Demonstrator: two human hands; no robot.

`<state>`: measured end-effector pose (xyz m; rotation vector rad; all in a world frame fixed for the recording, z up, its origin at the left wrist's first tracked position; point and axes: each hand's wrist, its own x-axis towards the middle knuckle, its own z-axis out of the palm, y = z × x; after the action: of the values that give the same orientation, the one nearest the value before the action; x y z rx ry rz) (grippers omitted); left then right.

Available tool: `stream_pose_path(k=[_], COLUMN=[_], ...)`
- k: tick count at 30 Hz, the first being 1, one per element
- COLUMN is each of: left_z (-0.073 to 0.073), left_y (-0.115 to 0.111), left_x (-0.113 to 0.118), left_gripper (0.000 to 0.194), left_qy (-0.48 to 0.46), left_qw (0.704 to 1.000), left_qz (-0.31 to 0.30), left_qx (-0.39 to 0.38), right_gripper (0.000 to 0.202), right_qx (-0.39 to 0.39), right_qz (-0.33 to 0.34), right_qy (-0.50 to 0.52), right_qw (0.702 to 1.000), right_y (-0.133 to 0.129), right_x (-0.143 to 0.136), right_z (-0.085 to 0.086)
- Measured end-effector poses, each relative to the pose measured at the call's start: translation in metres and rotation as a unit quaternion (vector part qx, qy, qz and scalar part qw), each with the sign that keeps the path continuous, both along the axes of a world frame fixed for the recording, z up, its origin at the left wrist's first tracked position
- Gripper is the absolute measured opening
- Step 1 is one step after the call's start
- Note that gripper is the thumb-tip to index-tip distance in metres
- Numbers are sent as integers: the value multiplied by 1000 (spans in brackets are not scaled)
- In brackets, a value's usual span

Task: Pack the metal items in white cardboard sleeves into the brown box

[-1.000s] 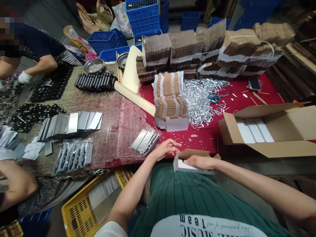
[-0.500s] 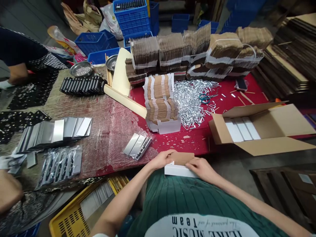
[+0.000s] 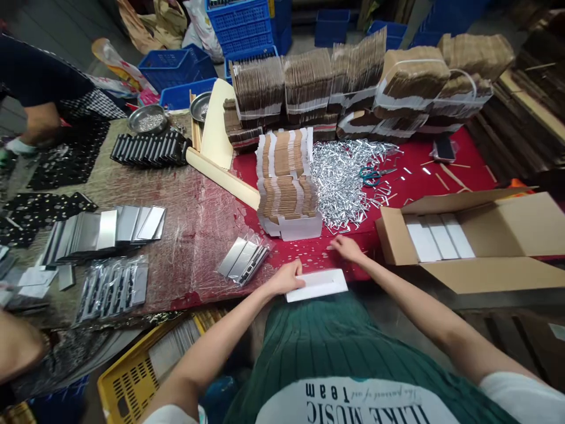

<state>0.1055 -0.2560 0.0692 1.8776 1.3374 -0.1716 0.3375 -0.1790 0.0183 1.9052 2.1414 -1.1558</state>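
My left hand [image 3: 286, 278] grips the left end of a flat white carton [image 3: 320, 284], thumb on top, held at the table's front edge against my green apron. The carton is closed, with its white face up. Over the red tabletop, apart from the carton, my right hand [image 3: 348, 248] is loosely curled with thumb and fingers slightly apart, and nothing shows in it. Beyond it lies a heap of small shiny metal pieces [image 3: 342, 182]. A stack of folded cartons [image 3: 289, 197] stands just behind my hands. Left of them lies a clear bag of metal plates [image 3: 243, 259].
An open cardboard box [image 3: 489, 274] at right holds several white cartons [image 3: 441, 237]. Teal-handled scissors [image 3: 373, 175] lie by the metal heap. Bundled flat cartons [image 3: 309, 79] line the back. Metal plates [image 3: 106, 231] lie at left, near a co-worker's arms [image 3: 39, 121].
The carton's brown flap has been folded down, so its white face now shows. My right hand has let go and moved forward over the table; my left hand keeps hold.
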Motion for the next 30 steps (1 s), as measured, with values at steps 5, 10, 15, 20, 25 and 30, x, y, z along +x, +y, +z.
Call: stream_pose_path(k=[5,10,15,20,25,30], left_z=[-50,-65,-34,-43,-67,-64], left_y=[-7,-27,-47,-56,-60,-48], left_x=[23,36,-44,-95,-87,-76], left_gripper=[21,21,28,39,26,45], left_qy=[156,127,145,234,148,102], left_qw=[971,976,932,897,951,952], left_qz=[24,-15,203,302,212,237], left_qx=[180,175,264,223,172,165], right_gripper=[29,26,30,37,36,45], right_qx=[51,18,80,74,-16,-50], right_qz=[-47,-1,130,38,-44,-158], right_qy=[-158,-183,-108,-141,-167,-196], right_qw=[985,983,982,987,985,967], right_y=[41,33,-16,-31,-30,-57], right_x=[-17,1,15,-37,-22,21], right_z=[-39,-36,-12,-18,-35,-33])
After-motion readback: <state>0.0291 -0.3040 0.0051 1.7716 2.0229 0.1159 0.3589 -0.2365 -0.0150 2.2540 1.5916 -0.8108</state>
